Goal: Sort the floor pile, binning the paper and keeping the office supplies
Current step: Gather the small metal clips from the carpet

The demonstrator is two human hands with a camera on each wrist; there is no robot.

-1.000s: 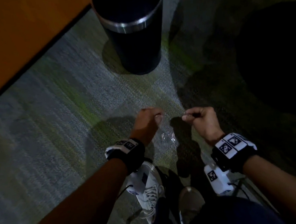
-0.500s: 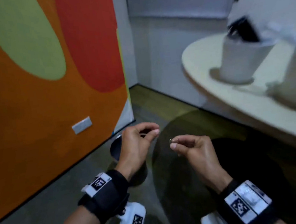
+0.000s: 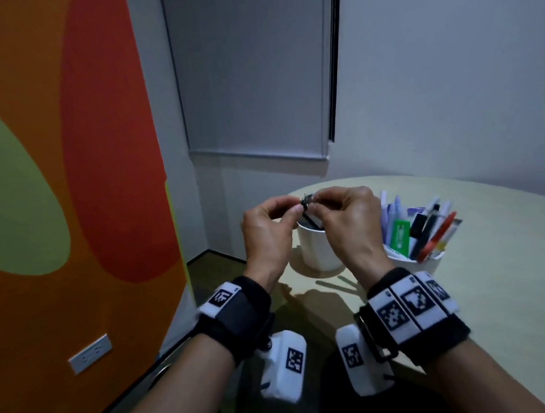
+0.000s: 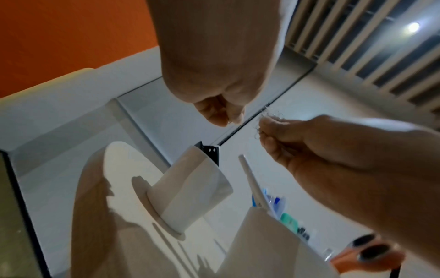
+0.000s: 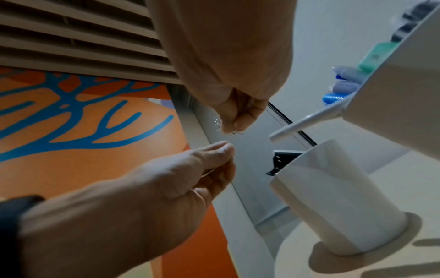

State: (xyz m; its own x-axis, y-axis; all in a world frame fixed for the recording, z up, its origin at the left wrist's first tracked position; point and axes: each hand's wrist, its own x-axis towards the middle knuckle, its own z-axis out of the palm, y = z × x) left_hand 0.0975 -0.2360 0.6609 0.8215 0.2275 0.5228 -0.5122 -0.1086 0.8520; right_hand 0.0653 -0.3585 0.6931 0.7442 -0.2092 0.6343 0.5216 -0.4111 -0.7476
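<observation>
both hands are raised above the near edge of the pale round surface (image 3: 505,283), fingertips almost meeting over a white cup (image 3: 315,248). the right hand (image 3: 349,225) has its grip closed in a pinch on a small tangle of thin wire clips (image 4: 270,116), too small to tell apart. the left hand (image 3: 267,236) has fingers and thumb curled together; whether its grip holds anything i cannot tell. a black clip (image 5: 281,161) pokes out of the cup. just right stands a second holder (image 3: 431,262) packed with pens (image 3: 433,230).
</observation>
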